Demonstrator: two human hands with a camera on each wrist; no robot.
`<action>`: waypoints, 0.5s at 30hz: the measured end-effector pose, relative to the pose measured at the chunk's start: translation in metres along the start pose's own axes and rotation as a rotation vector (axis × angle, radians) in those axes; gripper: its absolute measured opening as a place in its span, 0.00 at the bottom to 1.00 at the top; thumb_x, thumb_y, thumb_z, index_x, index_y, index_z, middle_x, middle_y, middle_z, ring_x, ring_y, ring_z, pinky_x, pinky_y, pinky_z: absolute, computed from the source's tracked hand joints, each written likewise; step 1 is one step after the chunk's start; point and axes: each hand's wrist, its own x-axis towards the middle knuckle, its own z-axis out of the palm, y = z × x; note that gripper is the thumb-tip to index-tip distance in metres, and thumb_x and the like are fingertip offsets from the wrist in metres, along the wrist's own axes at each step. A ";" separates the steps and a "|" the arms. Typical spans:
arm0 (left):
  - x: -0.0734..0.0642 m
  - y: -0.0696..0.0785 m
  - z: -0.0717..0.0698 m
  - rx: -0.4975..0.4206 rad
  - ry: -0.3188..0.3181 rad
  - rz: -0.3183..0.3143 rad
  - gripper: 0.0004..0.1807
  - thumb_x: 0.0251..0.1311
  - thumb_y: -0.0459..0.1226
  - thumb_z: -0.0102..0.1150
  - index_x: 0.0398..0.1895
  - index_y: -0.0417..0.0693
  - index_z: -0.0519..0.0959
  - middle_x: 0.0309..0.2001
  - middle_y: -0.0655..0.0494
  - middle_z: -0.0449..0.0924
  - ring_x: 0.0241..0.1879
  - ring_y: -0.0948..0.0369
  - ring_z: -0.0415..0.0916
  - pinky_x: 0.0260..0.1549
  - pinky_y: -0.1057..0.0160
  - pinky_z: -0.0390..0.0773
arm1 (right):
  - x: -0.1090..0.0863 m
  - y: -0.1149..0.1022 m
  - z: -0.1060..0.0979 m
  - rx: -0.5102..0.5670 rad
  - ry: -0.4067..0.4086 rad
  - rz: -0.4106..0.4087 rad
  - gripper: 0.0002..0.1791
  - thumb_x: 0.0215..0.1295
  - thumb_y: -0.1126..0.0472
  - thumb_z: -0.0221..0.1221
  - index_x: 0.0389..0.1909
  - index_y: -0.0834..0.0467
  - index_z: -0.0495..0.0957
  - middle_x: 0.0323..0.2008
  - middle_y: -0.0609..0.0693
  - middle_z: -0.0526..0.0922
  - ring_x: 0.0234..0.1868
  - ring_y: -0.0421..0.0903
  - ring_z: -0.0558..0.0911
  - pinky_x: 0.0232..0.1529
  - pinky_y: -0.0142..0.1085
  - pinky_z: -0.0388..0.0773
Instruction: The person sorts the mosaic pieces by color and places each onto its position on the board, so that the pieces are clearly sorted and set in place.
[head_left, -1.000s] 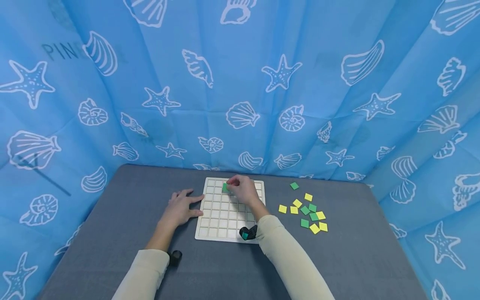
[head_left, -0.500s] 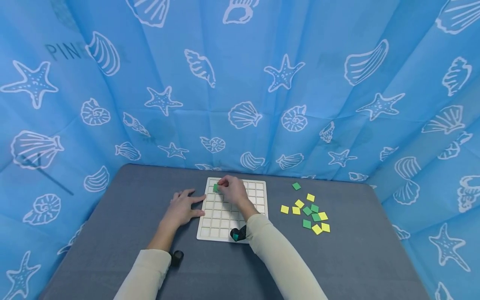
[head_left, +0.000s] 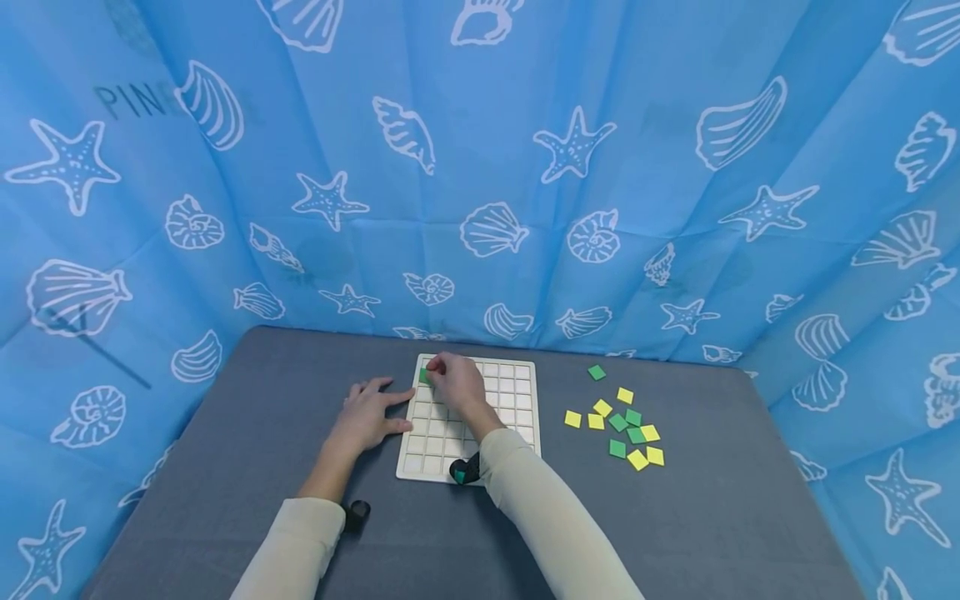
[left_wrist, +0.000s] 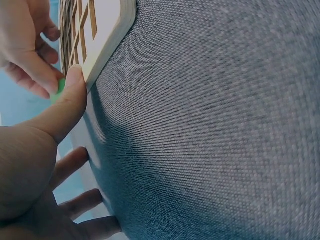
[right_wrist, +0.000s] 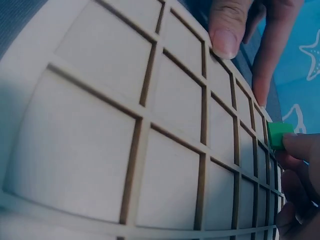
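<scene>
A pale wooden grid board [head_left: 420, 467] with square cells lies on the grey table. Over its far left corner, my right hand [head_left: 461, 387] pinches a small green square tile [right_wrist: 279, 135] between thumb and fingers. The tile [head_left: 424, 376] overlaps the cells near that corner. My left hand [head_left: 367, 414] rests at the board's left edge, its thumb and index fingertip touching the rim and the other fingers spread on the cloth. In the left wrist view, the left thumb [left_wrist: 72, 100] lies on the rim and partly covers the tile.
Several loose green tiles [head_left: 617, 448] and yellow tiles [head_left: 637, 459] lie scattered right of the board. One green tile [head_left: 596, 372] sits apart, farther back. A blue curtain [head_left: 480, 167] with shell prints hangs behind the table [head_left: 697, 500].
My right hand has moved left across the board's far rows with the green tile, toward the far left corner. The left hand keeps its place at the edge.
</scene>
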 end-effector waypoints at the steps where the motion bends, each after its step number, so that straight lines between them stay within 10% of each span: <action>1: 0.000 0.000 0.000 -0.002 -0.001 0.000 0.35 0.60 0.52 0.69 0.72 0.66 0.72 0.79 0.41 0.58 0.75 0.32 0.54 0.67 0.27 0.61 | 0.000 0.000 0.000 -0.020 0.002 -0.008 0.04 0.71 0.57 0.64 0.42 0.50 0.86 0.37 0.45 0.87 0.36 0.40 0.82 0.38 0.35 0.79; 15: 0.000 0.001 0.001 0.004 0.012 0.002 0.35 0.59 0.51 0.70 0.72 0.64 0.73 0.78 0.40 0.59 0.74 0.32 0.54 0.67 0.26 0.61 | -0.004 0.003 0.002 -0.178 -0.035 -0.036 0.10 0.70 0.55 0.65 0.48 0.50 0.90 0.45 0.48 0.82 0.51 0.47 0.78 0.53 0.42 0.79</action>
